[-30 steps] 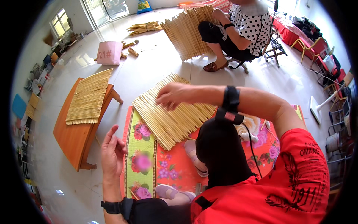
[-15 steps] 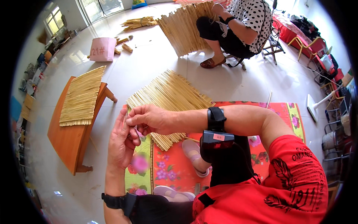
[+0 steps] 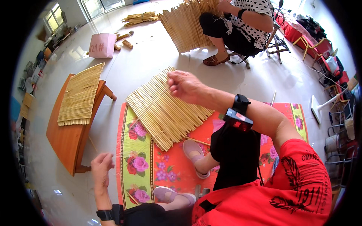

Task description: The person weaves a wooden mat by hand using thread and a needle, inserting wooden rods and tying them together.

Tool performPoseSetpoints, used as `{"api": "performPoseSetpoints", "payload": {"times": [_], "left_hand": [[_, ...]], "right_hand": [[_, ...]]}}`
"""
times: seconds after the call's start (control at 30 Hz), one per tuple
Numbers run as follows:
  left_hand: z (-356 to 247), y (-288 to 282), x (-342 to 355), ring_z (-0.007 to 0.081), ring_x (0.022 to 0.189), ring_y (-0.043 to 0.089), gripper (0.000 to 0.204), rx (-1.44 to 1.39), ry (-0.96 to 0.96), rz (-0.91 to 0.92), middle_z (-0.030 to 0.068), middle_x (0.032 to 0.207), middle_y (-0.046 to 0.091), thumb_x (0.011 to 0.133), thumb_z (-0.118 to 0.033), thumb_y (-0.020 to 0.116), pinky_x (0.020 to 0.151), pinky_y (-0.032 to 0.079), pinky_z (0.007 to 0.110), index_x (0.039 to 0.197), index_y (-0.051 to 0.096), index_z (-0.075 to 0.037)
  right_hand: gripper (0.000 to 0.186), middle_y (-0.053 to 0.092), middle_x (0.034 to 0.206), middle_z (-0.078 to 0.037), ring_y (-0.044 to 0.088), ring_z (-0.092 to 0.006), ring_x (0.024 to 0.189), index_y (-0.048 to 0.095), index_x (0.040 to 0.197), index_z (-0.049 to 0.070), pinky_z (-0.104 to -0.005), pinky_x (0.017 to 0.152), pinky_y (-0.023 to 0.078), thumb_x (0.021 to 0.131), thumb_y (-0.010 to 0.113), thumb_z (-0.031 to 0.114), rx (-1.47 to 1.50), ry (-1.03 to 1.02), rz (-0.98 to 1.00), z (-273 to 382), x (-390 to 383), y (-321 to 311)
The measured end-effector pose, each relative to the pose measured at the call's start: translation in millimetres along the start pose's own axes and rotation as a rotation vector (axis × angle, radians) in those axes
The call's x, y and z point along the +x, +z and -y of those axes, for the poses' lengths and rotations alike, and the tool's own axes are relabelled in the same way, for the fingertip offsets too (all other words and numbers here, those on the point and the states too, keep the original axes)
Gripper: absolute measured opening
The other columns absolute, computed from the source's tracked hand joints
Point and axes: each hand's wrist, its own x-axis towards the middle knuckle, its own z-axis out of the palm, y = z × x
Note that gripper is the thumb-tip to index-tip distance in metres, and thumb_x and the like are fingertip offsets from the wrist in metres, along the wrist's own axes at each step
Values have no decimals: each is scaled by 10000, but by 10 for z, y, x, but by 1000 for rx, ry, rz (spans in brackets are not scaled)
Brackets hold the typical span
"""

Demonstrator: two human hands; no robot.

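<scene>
My right hand [image 3: 185, 87] is raised over the far part of a mat of straw-coloured stalks [image 3: 171, 116], its fingers pinched together. A thin pale thread [image 3: 151, 105] slants from those fingers down to the left, in line with my left hand [image 3: 102, 167]. That hand is low at the left, beyond the edge of the floral cloth, with curled fingers closed and slightly blurred. Against the bright floor the thread's end at the left hand is hard to see. The stalk mat lies partly on the cloth and partly on the floor, its ends uneven.
An orange wooden table [image 3: 62, 139] at left carries another stalk mat [image 3: 81, 96]. A floral cloth [image 3: 166, 192] lies under my feet. Ahead, a seated person [image 3: 237, 34] handles an upright stalk panel [image 3: 184, 28]. A pink bag [image 3: 102, 46] and a stalk bundle [image 3: 140, 18] stand farther back.
My hands were together above the mat's left corner. They have parted: the right went right and away from me, the left came down and left. A small pink scrap left the fingers.
</scene>
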Motion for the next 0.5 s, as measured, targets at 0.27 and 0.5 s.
{"api": "performPoseSetpoints", "payload": {"times": [0.27, 0.5], "left_hand": [[1045, -1272, -430, 70, 544, 536, 110, 4, -232, -462, -14, 661, 564, 872, -157, 657, 463, 435, 186, 862, 650, -48], [1080, -1416, -486, 104, 607, 575, 280, 489, -323, -533, 69, 904, 638, 861, -86, 608, 455, 437, 216, 1130, 613, -10]], "right_hand": [[92, 530, 732, -31, 515, -134, 617, 476, 941, 78, -266, 548, 488, 983, 503, 155, 102, -246, -256, 240, 156, -359], [126, 581, 821, -90, 608, -186, 718, 515, 1032, 23, -304, 629, 560, 965, 525, 130, -165, -360, -115, 85, 144, 12]]}}
